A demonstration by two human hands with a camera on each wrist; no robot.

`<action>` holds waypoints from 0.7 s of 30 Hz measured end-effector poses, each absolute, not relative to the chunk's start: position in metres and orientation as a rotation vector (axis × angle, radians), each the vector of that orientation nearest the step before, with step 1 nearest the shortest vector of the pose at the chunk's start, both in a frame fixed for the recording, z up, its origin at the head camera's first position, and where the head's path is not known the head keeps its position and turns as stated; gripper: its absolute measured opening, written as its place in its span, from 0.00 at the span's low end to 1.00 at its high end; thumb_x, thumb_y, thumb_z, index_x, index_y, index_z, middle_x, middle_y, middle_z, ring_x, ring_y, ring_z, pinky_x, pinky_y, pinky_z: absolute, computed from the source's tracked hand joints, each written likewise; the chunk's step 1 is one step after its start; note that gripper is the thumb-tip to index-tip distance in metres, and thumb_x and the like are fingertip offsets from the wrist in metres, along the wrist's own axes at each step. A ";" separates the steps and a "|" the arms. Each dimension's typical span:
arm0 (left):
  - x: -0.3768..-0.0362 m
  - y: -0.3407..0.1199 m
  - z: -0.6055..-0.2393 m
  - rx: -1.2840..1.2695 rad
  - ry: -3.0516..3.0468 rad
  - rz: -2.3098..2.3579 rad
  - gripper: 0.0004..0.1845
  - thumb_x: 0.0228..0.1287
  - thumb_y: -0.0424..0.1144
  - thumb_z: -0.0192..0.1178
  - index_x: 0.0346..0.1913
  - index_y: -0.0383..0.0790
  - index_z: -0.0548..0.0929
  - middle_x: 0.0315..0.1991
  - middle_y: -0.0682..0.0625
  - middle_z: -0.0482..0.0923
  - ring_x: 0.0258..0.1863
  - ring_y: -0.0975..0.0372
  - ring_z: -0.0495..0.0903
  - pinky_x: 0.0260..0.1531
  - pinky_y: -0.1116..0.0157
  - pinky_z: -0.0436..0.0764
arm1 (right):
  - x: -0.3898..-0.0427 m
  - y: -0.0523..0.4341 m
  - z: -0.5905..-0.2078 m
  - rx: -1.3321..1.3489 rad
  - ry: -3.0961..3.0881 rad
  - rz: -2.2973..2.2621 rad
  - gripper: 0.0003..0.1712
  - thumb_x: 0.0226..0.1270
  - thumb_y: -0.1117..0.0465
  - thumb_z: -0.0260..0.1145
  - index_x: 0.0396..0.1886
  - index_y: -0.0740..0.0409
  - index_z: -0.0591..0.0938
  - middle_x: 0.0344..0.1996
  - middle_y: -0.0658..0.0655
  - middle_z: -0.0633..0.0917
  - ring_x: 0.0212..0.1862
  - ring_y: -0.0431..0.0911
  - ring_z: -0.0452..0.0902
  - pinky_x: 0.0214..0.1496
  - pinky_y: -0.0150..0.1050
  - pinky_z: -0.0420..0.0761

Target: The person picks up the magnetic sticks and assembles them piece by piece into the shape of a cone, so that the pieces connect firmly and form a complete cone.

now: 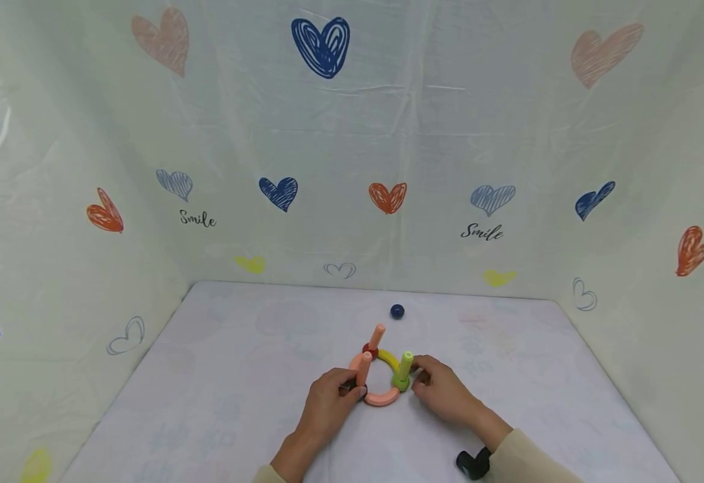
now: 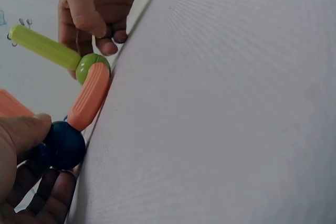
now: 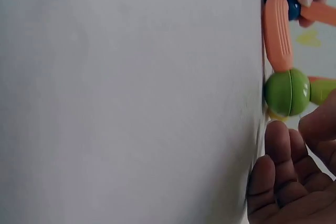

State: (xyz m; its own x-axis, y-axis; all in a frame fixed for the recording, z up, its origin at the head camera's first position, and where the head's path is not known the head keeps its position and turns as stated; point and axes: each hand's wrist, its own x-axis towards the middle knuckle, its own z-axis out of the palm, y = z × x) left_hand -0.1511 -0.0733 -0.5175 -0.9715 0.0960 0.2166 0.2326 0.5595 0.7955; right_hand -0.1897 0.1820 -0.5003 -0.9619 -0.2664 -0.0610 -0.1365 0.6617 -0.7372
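Note:
A ring of curved toy rods joined by balls lies on the table, with upright straight rods on the balls. My left hand point(image 1: 326, 407) pinches the dark blue ball point(image 2: 65, 145) at the ring's near left, below an upright orange rod point(image 1: 364, 369). A curved orange rod point(image 2: 90, 97) links that ball to the green ball point(image 3: 287, 92), which bears a lime rod point(image 1: 406, 365). Beside the green ball, my right hand point(image 1: 445, 392) has its fingers loosely bent and grips nothing. At the back, a red ball point(image 1: 370, 350) carries another orange rod point(image 1: 377, 336); a curved yellow rod point(image 1: 389, 360) runs from it.
A loose dark blue ball point(image 1: 396, 311) rests on the white table point(image 1: 237, 376) behind the ring. Close to the right sleeve is a dark object point(image 1: 471, 464), its kind unclear. Heart-printed sheeting point(image 1: 339, 134) encloses the table at the back and sides.

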 end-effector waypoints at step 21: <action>-0.155 -0.073 -0.523 -0.212 -2.678 -1.436 0.15 0.66 0.44 0.74 0.53 0.44 0.90 0.46 0.57 0.85 0.42 0.69 0.80 0.42 0.71 0.83 | -0.297 0.190 -0.494 -0.154 2.655 -1.418 0.31 0.77 0.52 0.68 0.75 0.53 0.75 0.67 0.61 0.80 0.64 0.56 0.78 0.65 0.53 0.81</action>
